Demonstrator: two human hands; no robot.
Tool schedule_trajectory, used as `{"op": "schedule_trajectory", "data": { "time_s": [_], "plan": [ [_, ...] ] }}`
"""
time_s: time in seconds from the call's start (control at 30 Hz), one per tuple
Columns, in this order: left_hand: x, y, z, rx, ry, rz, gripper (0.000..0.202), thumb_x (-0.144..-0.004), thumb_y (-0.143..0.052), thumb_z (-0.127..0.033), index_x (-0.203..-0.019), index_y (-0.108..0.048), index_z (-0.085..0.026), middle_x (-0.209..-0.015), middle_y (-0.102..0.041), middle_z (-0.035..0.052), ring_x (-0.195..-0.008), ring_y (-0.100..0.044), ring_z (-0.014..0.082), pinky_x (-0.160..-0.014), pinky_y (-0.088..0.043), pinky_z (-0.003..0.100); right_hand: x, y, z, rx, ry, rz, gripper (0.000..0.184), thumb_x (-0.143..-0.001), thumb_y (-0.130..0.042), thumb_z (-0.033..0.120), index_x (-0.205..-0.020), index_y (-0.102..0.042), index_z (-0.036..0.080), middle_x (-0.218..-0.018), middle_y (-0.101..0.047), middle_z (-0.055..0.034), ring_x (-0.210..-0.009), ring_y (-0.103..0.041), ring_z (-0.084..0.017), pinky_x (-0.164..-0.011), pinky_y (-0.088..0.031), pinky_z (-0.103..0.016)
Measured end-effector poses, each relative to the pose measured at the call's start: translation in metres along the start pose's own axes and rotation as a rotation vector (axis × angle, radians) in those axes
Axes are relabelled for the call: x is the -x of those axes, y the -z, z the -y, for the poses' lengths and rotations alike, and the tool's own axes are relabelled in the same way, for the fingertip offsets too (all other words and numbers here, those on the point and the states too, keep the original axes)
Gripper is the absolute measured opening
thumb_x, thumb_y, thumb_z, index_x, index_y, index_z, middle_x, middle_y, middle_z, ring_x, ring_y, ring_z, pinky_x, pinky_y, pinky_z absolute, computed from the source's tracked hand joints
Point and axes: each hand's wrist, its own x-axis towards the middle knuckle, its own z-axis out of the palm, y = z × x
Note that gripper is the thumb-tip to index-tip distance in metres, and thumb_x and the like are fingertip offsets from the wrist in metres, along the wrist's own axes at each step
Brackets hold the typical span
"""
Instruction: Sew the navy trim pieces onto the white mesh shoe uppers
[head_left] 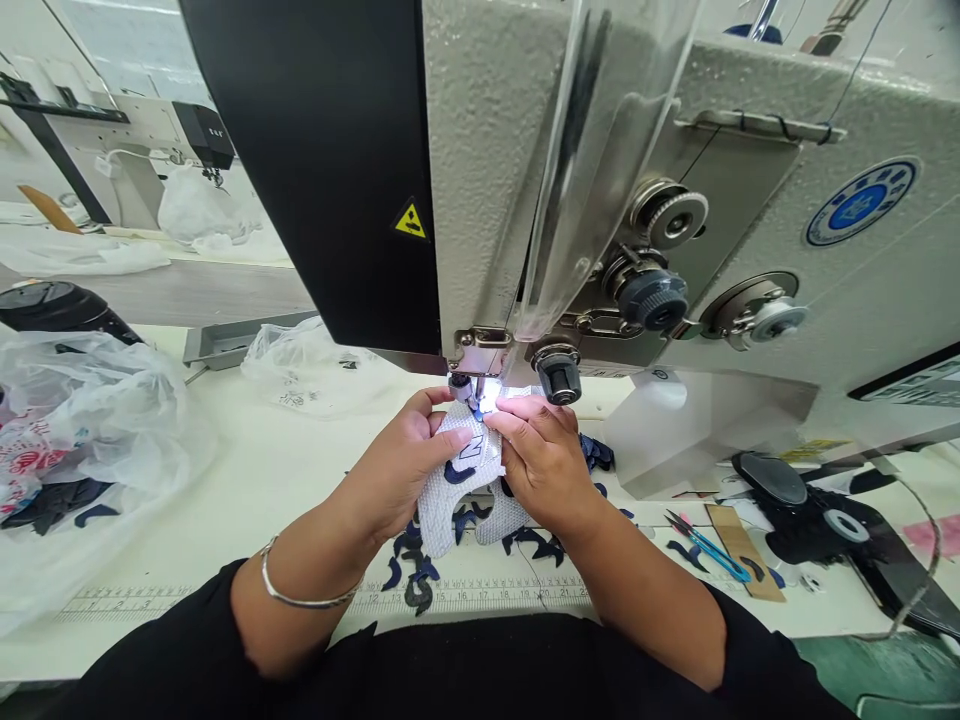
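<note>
A white mesh shoe upper point(439, 505) with dark blue curved patches and a letter N lies under the lit needle area of a sewing machine point(487, 150). My left hand point(412, 450) grips its left side, thumb on top of the mesh. On the other side my right hand point(544, 455) holds the piece, fingers bunched close to the presser foot point(466, 388). What the right fingertips pinch is partly lost in the glare. Several small dark blue curved pieces point(420, 580) are scattered on the table below the upper.
Blue thread snips point(709, 548) and a cardboard strip point(744, 555) lie at the right, near a black thread spool device point(817, 520). Plastic bags point(97, 420) fill the left side. A printed ruler point(487, 597) runs along the front edge. Another sewing machine point(142, 150) stands behind, left.
</note>
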Motion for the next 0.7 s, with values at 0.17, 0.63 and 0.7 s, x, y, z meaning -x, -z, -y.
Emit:
{"op": "schedule_trajectory", "data": {
  "time_s": [0.17,0.63,0.7],
  "plan": [
    [-0.001,0.004,-0.001,-0.037,-0.011,-0.013,0.057,-0.074,-0.08,-0.023,-0.123,-0.051,-0.024,-0.089,-0.067,0.0014,-0.079,-0.068,0.0183,-0.071,-0.055,0.03,-0.004,0.002,0.001,0.03,-0.024,0.042,0.022,-0.099,-0.053,0.024,-0.115,-0.067,0.024,-0.113,-0.069,-0.0057,-0.111,-0.058,-0.023,-0.096,-0.04,-0.041],
    [-0.029,0.038,-0.017,-0.218,-0.089,0.024,0.037,-0.064,-0.089,-0.024,-0.095,-0.069,-0.021,-0.073,-0.058,-0.0029,-0.063,-0.057,0.0103,-0.057,-0.049,0.02,-0.005,0.001,0.013,0.122,-0.028,0.064,0.026,-0.099,-0.055,0.03,-0.122,-0.064,0.022,-0.111,-0.068,-0.0073,-0.108,-0.057,-0.024,-0.1,-0.039,-0.043],
    [-0.034,0.043,-0.019,-0.241,-0.082,0.04,0.033,-0.063,-0.09,-0.025,-0.088,-0.069,-0.019,-0.074,-0.061,-0.001,-0.065,-0.06,0.0117,-0.058,-0.05,0.021,-0.004,0.001,0.017,0.134,-0.031,0.064,0.026,-0.099,-0.055,0.031,-0.122,-0.064,0.022,-0.11,-0.068,-0.008,-0.108,-0.056,-0.025,-0.1,-0.04,-0.043]
  ]
}}
